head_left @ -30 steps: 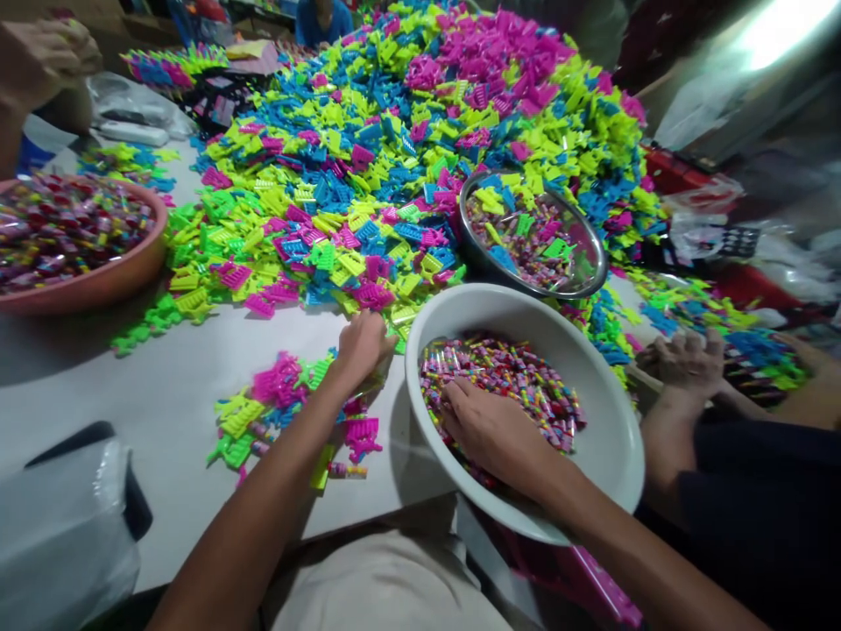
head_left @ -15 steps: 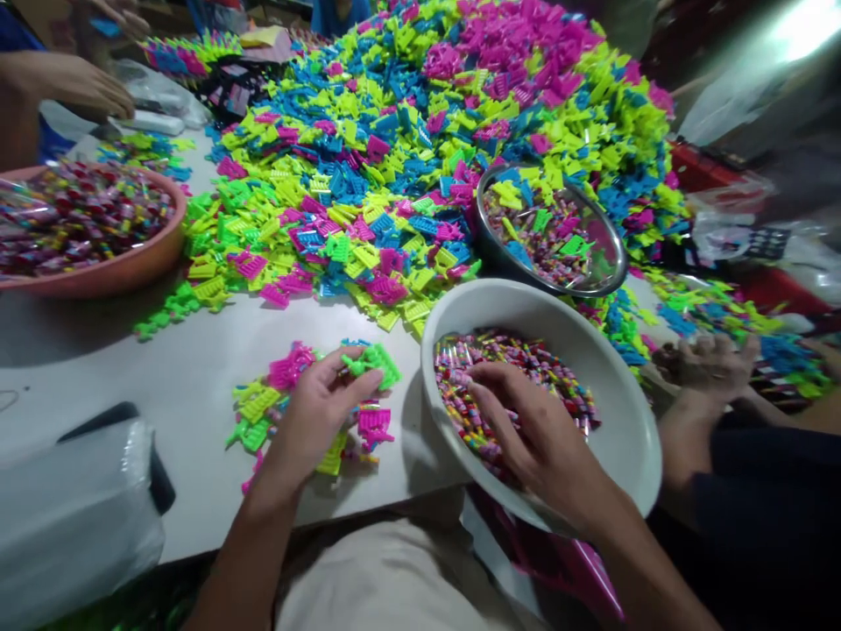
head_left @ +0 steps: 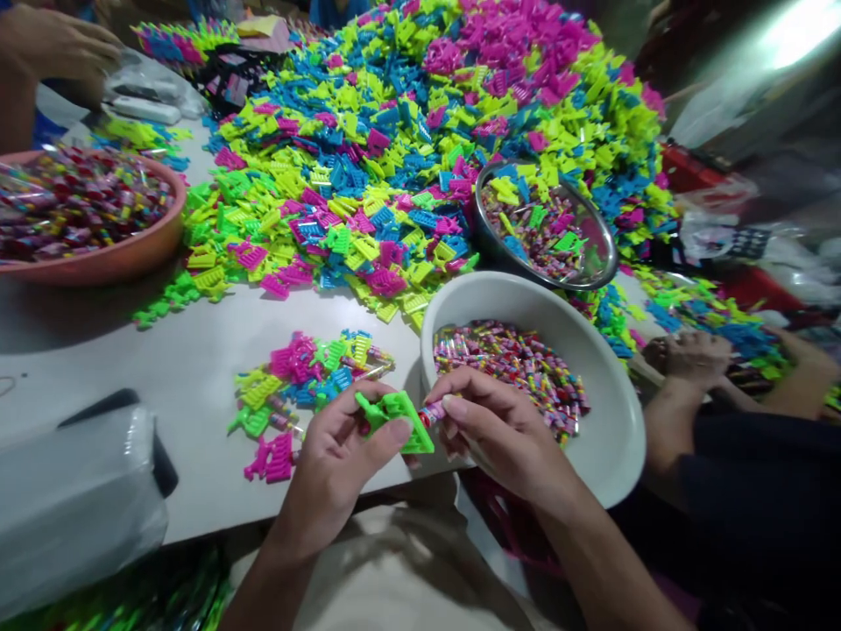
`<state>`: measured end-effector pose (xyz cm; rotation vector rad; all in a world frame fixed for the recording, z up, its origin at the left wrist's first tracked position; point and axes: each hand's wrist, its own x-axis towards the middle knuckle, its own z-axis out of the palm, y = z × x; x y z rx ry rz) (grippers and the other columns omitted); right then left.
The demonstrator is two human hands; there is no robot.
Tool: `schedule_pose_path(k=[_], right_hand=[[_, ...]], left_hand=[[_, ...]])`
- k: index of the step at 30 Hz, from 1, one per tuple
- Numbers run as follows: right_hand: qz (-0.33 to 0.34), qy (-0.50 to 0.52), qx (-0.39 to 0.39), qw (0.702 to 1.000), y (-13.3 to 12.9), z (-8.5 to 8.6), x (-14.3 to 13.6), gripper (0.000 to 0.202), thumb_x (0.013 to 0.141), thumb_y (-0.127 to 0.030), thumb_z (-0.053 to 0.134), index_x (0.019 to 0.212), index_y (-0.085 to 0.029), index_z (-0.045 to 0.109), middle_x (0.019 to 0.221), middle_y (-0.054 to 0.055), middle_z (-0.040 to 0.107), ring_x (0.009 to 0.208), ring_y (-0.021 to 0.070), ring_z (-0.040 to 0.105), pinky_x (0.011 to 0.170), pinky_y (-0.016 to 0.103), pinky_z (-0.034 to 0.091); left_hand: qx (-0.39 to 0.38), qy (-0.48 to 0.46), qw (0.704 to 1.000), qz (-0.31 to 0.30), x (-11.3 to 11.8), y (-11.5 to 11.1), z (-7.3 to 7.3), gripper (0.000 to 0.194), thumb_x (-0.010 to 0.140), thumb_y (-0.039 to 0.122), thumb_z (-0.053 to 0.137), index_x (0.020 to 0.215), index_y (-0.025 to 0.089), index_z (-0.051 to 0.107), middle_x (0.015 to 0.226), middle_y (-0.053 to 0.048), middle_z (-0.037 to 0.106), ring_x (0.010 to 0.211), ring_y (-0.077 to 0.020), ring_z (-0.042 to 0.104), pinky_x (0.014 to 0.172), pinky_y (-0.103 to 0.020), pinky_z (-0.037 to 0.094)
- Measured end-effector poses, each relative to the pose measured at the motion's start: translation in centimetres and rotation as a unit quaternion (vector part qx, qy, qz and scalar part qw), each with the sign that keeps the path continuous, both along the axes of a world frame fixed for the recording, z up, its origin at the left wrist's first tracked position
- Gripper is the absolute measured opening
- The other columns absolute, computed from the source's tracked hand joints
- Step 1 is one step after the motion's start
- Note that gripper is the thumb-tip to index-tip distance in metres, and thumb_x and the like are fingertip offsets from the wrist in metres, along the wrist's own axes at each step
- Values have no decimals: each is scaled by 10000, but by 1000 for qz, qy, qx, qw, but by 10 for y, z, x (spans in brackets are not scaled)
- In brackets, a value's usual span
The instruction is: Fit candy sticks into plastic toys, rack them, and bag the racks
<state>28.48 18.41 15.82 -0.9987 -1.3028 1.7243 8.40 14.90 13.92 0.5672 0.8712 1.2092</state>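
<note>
My left hand [head_left: 342,456] is closed on a bright green plastic toy piece [head_left: 400,421], held over the table's front edge. Between the thumb and fingers of my right hand [head_left: 499,425] is a small wrapped candy tube [head_left: 431,414] with a pink and red wrapper. Its end meets the side of the green piece; whether it has gone inside cannot be made out. Just behind my right hand, a white basin [head_left: 611,438] holds many such candy tubes [head_left: 519,359]. On the table left of my hands lies a small cluster of pink, green, yellow and blue toy pieces [head_left: 295,359], some with candy tubes.
A large heap of coloured plastic pieces [head_left: 368,175] covers the table's back. A steel bowl [head_left: 591,279] stands behind the basin, an orange basin [head_left: 118,263] at left. A plastic-wrapped stack [head_left: 72,499] lies front left. Other people's hands [head_left: 696,359] are at right and far left [head_left: 59,44].
My right hand has left the white basin with a candy tube and come to the green piece. My left hand has moved right and nearer to me, turning the green piece.
</note>
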Motion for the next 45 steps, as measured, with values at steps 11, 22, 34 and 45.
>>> schedule_pose_path(k=[11, 22, 34, 45], right_hand=[[-40, 20, 14, 999, -5, 13, 3, 166, 1059, -412, 750, 1049, -251, 788, 815, -26, 676, 667, 80, 602, 613, 202, 457], [6, -77, 19, 997, -7, 9, 8, 250, 1087, -477, 695, 1093, -233, 744, 819, -13, 663, 720, 117, 592, 647, 244, 445], [68, -100, 82, 989, -9, 22, 9, 183, 1141, -370, 598, 1119, -214, 691, 955, 8, 665, 804, 119, 647, 701, 242, 515], [48, -49, 22, 997, -15, 5, 3, 211, 1065, -417, 733, 1090, -216, 675, 876, -20, 665, 732, 119, 659, 641, 237, 508]], left_hand=[[24, -71, 996, -52, 1, -2, -15, 263, 938, 352, 863, 1088, 190, 721, 955, -44, 771, 774, -166, 740, 755, -319, 652], [18, -42, 998, -46, 6, 0, -21, 293, 879, 369, 920, 1010, 194, 726, 889, -6, 739, 783, -141, 725, 747, -254, 629], [7, 8, 991, -134, -1, -2, -18, 308, 939, 415, 860, 1075, 197, 690, 903, -28, 787, 778, -191, 793, 763, -311, 667], [20, 15, 991, -132, -5, -5, -25, 336, 923, 443, 870, 1048, 191, 685, 879, -28, 740, 766, -170, 737, 742, -291, 635]])
